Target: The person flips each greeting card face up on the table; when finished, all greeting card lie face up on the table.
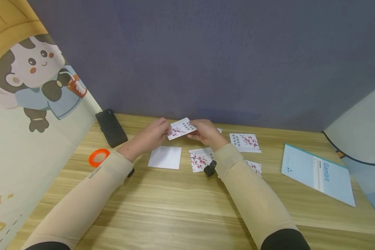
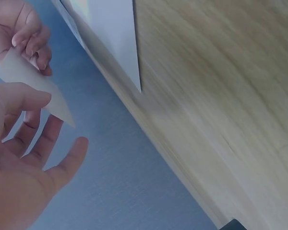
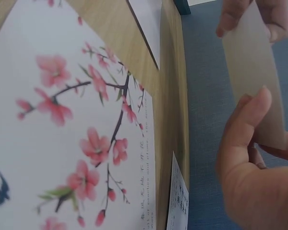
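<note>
Between the two hands, near the back of the table, a small card (image 1: 182, 129) printed with pink blossoms and dark characters is held up and tilted. My left hand (image 1: 156, 133) pinches its left end. The right hand (image 1: 205, 132) grips the opposite end between thumb and fingers. In the right wrist view the card's plain back (image 3: 252, 62) shows. Below the hands lie a blank white card (image 1: 165, 158) and a blossom card (image 1: 200, 160), partly covered by the right wrist's camera.
Another blossom card (image 1: 245, 142) lies right of the right hand, with one (image 1: 254, 167) partly hidden by the sleeve. A black box-like object (image 1: 111, 128) and an orange tape roll (image 1: 99, 157) sit left; a notebook (image 1: 318, 174) lies right. A grey-blue partition (image 1: 206, 62) stands behind.
</note>
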`<state>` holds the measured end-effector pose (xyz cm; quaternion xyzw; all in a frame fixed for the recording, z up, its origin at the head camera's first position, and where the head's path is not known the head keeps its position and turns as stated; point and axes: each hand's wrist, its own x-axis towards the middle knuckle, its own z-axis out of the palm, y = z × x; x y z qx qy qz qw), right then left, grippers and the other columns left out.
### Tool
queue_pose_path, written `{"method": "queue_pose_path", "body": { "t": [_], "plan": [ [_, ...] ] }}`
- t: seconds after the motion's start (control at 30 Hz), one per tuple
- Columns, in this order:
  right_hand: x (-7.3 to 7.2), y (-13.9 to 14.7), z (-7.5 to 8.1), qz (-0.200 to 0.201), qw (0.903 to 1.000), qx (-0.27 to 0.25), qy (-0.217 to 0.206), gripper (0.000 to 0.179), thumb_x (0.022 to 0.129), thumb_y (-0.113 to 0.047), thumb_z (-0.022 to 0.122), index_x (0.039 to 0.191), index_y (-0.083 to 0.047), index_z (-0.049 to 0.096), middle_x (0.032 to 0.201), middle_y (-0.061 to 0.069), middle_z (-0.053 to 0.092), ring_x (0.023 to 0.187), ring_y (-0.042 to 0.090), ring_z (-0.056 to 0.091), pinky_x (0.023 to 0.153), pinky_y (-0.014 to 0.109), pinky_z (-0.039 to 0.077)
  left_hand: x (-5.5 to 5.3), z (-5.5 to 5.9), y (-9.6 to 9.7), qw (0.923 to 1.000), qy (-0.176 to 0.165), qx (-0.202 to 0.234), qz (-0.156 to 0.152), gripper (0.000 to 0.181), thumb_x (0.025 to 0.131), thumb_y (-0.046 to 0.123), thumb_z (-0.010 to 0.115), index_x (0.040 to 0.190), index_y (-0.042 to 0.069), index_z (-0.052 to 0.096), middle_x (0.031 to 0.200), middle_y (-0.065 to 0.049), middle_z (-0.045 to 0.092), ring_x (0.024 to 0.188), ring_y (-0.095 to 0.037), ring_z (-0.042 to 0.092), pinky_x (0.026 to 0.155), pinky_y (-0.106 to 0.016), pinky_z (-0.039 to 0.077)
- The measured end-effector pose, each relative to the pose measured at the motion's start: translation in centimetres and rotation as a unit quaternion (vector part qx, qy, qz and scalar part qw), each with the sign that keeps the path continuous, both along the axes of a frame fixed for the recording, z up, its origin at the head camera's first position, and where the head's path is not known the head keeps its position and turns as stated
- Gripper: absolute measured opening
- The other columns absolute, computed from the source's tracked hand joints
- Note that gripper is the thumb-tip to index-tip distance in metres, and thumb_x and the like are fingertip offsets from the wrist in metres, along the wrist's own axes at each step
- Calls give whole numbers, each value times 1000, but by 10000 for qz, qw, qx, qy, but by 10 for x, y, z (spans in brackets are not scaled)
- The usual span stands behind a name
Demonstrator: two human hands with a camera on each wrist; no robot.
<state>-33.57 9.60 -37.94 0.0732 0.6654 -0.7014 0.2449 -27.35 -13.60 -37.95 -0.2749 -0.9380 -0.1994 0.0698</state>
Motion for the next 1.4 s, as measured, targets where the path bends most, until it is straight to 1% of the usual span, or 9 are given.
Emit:
{"method": "queue_pose_path", "body": {
  "t": [0.63,0.87,0.93,1.0,1.07,1.17,1.23,1.3,1.4],
  "plan": [
    [0,-2,-4,-56,9997,156,176,44,107,-11,60,145,10,56,106,8,65,86,13,67,77,23,62,2,-1,-8,9999,95,103,-18,12,96,-6,66,101,4,67,120,-14,63,113,-31,57,100,-44,55],
    [1,0,0,-75,9995,198,249,45,109,-14,60,147,7,56,105,8,64,82,13,66,83,26,63,0,4,-14,9923,-678,793,664,25,100,-4,61,124,2,59,140,-19,48,126,-36,51,108,-50,54],
    [1,0,0,-94,9994,198,268,44,108,-14,60,147,7,57,106,8,64,83,13,66,84,26,63,-2,6,-14,9816,-1058,1189,1056,32,104,-2,56,136,1,54,145,-20,44,126,-35,54,105,-48,57],
    [1,0,0,-112,9993,209,278,43,109,-13,60,146,7,57,107,9,65,84,13,67,86,27,63,-6,6,-14,9629,-1509,1745,1399,38,107,2,52,145,0,48,149,-22,41,123,-37,61,101,-47,60],
    [1,0,0,-135,9992,232,284,43,109,-13,60,146,6,58,107,9,65,84,13,67,90,29,63,-9,6,-15,9373,-2018,2322,1637,46,110,7,50,154,0,40,153,-23,41,120,-38,66,99,-48,62],
    [1,-1,0,-154,9992,230,301,43,109,-14,60,147,6,58,108,8,65,85,13,66,95,31,63,-13,4,-16,8894,-2882,3119,1694,60,113,18,52,164,1,25,157,-24,42,120,-40,68,104,-48,62],
    [1,-1,0,-174,9992,210,299,42,109,-14,60,147,5,59,109,7,64,85,13,66,94,30,63,-15,3,-16,8659,-3325,3334,1688,70,112,25,56,167,2,19,156,-24,47,121,-37,68,108,-46,60],
    [2,-2,0,-169,9992,198,304,42,109,-14,60,147,4,59,110,7,64,86,12,66,90,27,63,-15,2,-16,8491,-3633,3468,1637,76,111,29,59,169,2,16,153,-24,50,118,-31,68,110,-44,59],
    [2,-2,0,-153,9991,200,337,42,109,-15,60,147,4,59,111,7,64,86,13,66,82,24,63,-16,2,-15,8384,-3784,3589,1581,78,109,27,62,168,0,18,145,-22,57,107,-22,69,108,-39,61]
  ]
}}
